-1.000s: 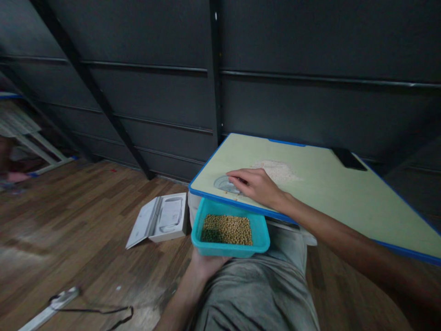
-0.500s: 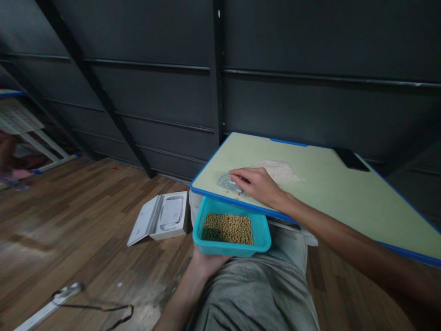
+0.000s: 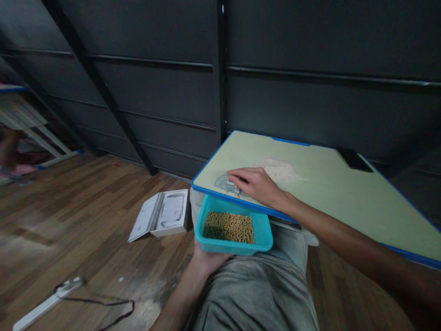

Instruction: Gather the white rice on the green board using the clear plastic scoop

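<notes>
My left hand (image 3: 209, 261) supports a teal plastic tub (image 3: 237, 248) from below, its palm and fingers largely hidden under it. Dried soybeans (image 3: 230, 227) cover the bottom of the tub, which sits over my lap, just under the near edge of the table. On the tabletop, my right hand (image 3: 257, 184) has its fingers closed on a clear protractor (image 3: 221, 182) lying near the left front edge. A few loose beans (image 3: 237, 196) are beside the protractor at that edge. Behind my right hand spreads a pale heap of grains or powder (image 3: 279, 170).
The pale table (image 3: 337, 202) has a blue rim, and a black phone (image 3: 354, 159) lies at its back right. An opened white box (image 3: 172, 214) rests on the wooden floor, with a white bar and dark cord (image 3: 48, 304) nearer me. A dark panelled wall (image 3: 165, 92) stands behind.
My right hand and the protractor have shifted slightly left across the tabletop. My left hand keeps the tub in about the same place; the camera view has moved a little.
</notes>
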A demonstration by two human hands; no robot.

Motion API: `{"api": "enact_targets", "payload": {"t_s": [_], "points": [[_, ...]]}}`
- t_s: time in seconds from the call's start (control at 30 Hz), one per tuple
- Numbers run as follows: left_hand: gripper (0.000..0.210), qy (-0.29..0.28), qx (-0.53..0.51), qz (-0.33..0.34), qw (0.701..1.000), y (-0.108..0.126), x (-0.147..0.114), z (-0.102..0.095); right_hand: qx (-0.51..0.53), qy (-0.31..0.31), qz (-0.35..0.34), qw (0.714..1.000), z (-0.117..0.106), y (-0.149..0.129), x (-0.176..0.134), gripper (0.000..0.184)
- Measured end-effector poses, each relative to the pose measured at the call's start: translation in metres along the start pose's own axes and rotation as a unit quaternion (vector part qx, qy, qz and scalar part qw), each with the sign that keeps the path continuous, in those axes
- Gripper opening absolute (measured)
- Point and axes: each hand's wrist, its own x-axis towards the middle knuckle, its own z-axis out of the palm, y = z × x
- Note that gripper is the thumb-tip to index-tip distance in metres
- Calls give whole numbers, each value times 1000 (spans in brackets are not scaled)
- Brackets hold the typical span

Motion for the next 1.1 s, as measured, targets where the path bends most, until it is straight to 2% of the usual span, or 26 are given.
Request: {"api": "enact_targets", "payload": {"t_s": [0.47,0.67,0.93,1.1], "points": [[66,25,20,5,999,2,-3,5,14,9,-9,1000,3,0,-2,24],[73,25,9,16,1000,1,-3,7,17,9,-6,1000,4,-1,-1,24],[68,41,18,7,999,2,-5,16,33,4,-16,999,3,-5,-1,25],[67,42,14,14,999,1,-4,13,53,23,1,998,1,-5,-2,24]]}}
